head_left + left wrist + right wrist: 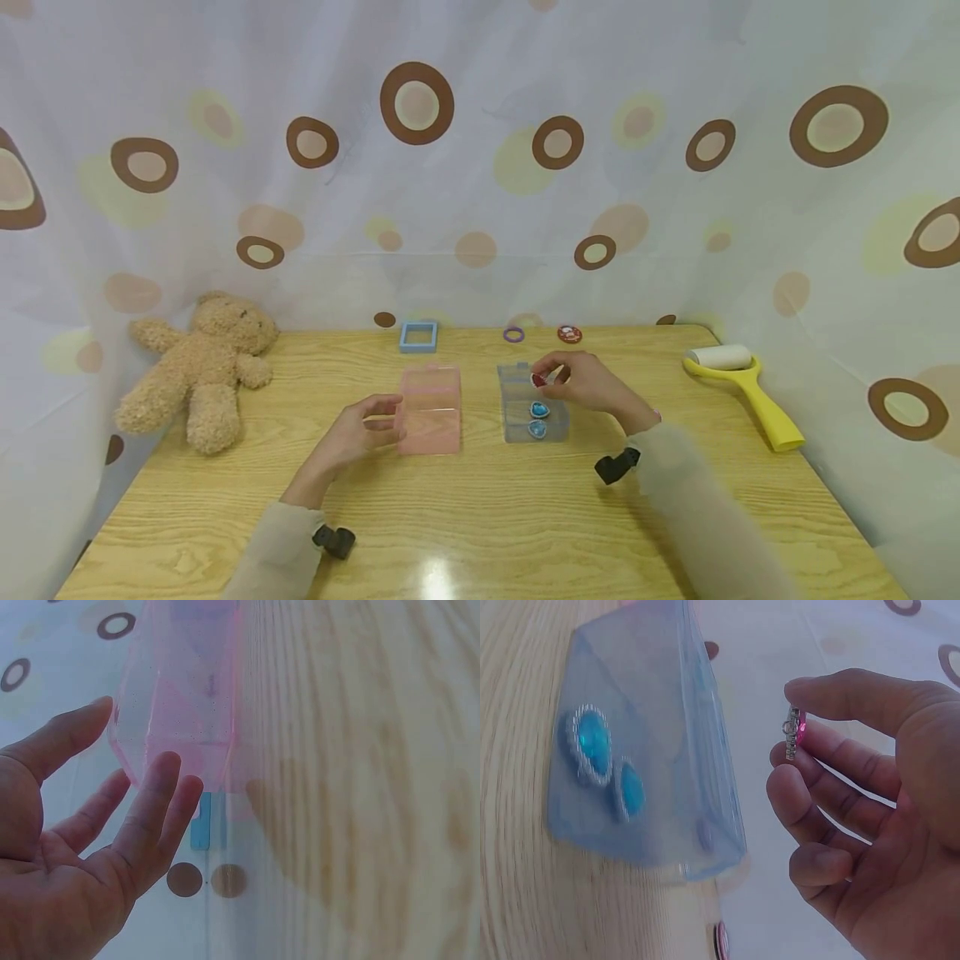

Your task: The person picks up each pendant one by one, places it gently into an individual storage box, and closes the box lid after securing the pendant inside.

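Pink box (429, 432); blue-gry box (557, 427); slvr-edged turq gems (539, 409); red-pink gem (537, 380); wht cloth (480, 50), brn-ring pattn.

This looks like a makeshift, staged tabletop corner, though whether in a home or a studio cannot be told: a creased white curtain-like sheet with brown rings and pale yellow and tan spots (465, 183) hangs beyond the fingers of the left hand (357, 435) and right hand (583, 382). Beneath those fingers spreads a yellowish wood-grain table (480, 525); homely things flank them, a fluffy tan teddy bear (198, 367) left of the left fingers and a yellow-handled lint roller with a white roll (761, 404) right of the right ones.
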`<action>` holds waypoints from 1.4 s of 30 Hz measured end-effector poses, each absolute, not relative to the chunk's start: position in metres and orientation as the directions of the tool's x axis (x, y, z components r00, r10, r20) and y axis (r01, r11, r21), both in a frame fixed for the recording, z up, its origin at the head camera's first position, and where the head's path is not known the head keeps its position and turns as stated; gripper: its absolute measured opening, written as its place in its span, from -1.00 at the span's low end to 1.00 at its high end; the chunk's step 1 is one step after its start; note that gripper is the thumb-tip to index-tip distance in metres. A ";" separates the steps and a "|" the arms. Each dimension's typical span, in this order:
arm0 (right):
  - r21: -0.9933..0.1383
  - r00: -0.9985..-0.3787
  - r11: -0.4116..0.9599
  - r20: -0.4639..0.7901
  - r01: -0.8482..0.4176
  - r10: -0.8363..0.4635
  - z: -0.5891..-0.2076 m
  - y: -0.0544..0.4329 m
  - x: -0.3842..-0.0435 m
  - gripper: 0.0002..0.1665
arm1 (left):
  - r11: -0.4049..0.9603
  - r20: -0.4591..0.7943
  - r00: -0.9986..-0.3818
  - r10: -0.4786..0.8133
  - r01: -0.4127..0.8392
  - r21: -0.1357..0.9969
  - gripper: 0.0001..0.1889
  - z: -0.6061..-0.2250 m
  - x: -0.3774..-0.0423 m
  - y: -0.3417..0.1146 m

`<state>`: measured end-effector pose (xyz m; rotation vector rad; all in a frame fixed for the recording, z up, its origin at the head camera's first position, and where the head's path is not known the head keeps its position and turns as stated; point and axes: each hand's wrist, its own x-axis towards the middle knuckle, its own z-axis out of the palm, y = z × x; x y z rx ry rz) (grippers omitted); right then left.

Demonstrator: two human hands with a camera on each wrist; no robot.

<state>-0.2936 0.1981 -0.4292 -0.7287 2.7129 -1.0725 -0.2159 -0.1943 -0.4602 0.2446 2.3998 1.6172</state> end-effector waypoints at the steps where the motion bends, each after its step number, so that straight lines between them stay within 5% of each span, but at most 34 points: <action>1: -0.676 -0.871 0.624 0.051 -0.391 -0.489 -0.429 0.194 -0.294 -0.63 | 0.375 -0.101 -0.958 0.270 0.008 0.927 -0.34 -0.460 -0.216 -0.194; 42: -0.663 -0.720 0.544 -0.012 -0.514 -0.694 -0.438 0.071 -0.284 -0.73 | 0.370 -0.108 -0.956 0.274 0.002 0.929 -0.32 -0.461 -0.216 -0.194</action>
